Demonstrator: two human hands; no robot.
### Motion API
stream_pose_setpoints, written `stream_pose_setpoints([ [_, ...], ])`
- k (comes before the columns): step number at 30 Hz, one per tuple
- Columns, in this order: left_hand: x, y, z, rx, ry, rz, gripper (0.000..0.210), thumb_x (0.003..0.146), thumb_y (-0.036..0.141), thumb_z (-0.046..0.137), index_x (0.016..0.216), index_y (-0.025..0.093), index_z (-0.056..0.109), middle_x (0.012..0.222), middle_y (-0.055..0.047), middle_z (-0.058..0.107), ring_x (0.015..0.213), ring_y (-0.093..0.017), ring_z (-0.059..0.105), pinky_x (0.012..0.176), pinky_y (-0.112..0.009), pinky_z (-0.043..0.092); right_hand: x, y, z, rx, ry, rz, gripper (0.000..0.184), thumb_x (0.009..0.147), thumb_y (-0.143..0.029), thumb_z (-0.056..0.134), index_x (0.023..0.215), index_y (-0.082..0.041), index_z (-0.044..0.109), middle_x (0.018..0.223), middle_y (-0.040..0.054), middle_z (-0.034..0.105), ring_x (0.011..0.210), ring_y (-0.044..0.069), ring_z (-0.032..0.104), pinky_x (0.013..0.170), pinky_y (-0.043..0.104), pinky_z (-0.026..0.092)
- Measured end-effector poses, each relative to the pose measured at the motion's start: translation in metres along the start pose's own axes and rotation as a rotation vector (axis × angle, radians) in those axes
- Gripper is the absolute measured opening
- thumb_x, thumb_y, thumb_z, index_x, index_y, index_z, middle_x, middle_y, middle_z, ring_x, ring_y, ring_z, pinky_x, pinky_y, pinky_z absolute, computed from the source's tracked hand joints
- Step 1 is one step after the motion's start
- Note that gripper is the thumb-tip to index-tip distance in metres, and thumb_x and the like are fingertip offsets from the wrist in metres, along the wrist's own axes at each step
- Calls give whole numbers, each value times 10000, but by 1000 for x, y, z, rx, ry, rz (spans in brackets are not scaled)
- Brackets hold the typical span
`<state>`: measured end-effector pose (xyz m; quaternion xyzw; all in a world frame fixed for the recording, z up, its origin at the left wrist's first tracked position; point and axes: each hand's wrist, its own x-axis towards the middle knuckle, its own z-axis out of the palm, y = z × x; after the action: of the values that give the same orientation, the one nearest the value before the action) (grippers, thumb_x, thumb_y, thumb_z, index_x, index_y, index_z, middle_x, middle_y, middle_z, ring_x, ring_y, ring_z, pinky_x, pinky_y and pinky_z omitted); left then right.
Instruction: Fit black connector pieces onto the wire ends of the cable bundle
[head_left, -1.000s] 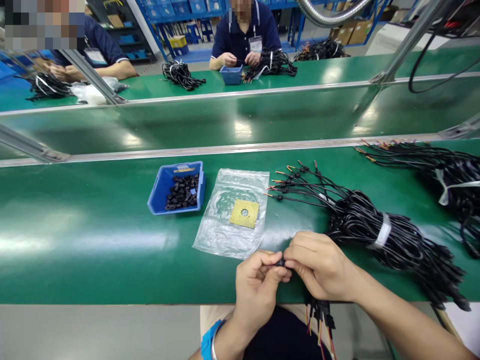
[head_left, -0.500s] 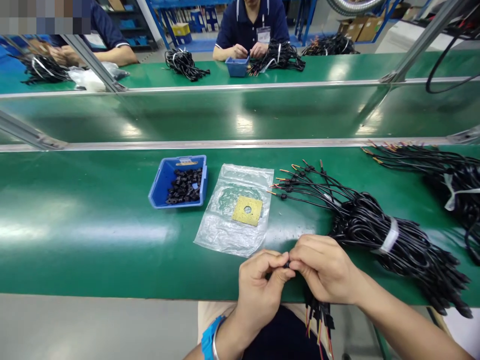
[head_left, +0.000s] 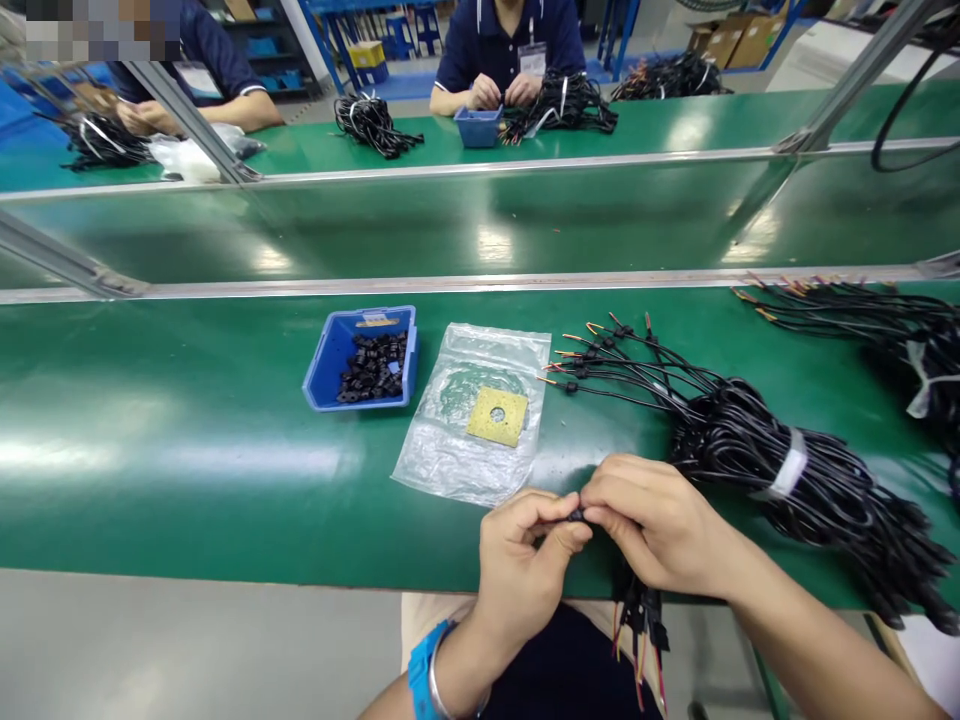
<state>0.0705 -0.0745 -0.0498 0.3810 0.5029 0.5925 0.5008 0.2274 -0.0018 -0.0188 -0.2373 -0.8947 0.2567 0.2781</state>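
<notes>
Small black part [head_left: 576, 515] pinched at near edge of green workbench [head_left: 187, 530].
Left hand [head_left: 525, 560], right hand [head_left: 664, 525]: fingertips nearly closed, both gripping it; cable bundle [head_left: 750, 440] beside right hand.

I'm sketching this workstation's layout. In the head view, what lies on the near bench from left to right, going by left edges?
Blue bin → black parts inside it → clear plastic bag → yellow square with a hole → nearer black cable bundle → farther black cable bundle.

Glossy green desk [head_left: 187, 530]: blue bin [head_left: 320, 372] left, clear plastic bag [head_left: 444, 462] mid-desk, white-banded black cable bundle [head_left: 739, 435] right, second tied bundle [head_left: 889, 325] farther right.
</notes>
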Motion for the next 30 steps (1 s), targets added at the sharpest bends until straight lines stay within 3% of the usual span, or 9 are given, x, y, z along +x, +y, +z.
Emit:
stream_pose_setpoints([
  [7,-1,-5,-2,123,-13,139,106,739,130,790,822,196,798,744,-39,730,643,-149,675,580,-224,550,0,2,1,25,-8,-10,198,948,-125,447,802,-180,569,669,15,584,599,129,495,570,263,398],
  [14,-5,-1,-9,-67,-50,-18,444,691,81,820,1096,245,739,853,-9,751,759,-137,725,710,-206,597,0,4,-9,34,2,-33,119,956,-137,496,888,-179,584,740,18,620,676,132,521,651,273,411],
  [22,-13,-12,-14,-211,-24,40,324,799,58,720,1074,229,701,898,-15,772,805,-130,742,770,-213,610,1,1,-14,-27,-98,-18,187,995,-176,424,879,-172,570,727,20,553,681,143,487,654,278,398],
  [25,-12,-8,-18,-188,-110,80,343,803,24,657,1070,236,700,914,-12,775,817,-139,741,775,-229,606,-1,0,-19,-25,-152,-12,202,985,-152,409,893,-165,589,744,31,566,706,149,487,675,282,395],
  [30,-9,4,-24,64,-415,156,431,681,15,534,1032,195,709,910,-29,762,834,-182,707,794,-282,563,-12,-5,-32,-115,-381,-17,236,916,-109,454,784,-193,631,700,21,590,753,170,490,741,319,385],
])
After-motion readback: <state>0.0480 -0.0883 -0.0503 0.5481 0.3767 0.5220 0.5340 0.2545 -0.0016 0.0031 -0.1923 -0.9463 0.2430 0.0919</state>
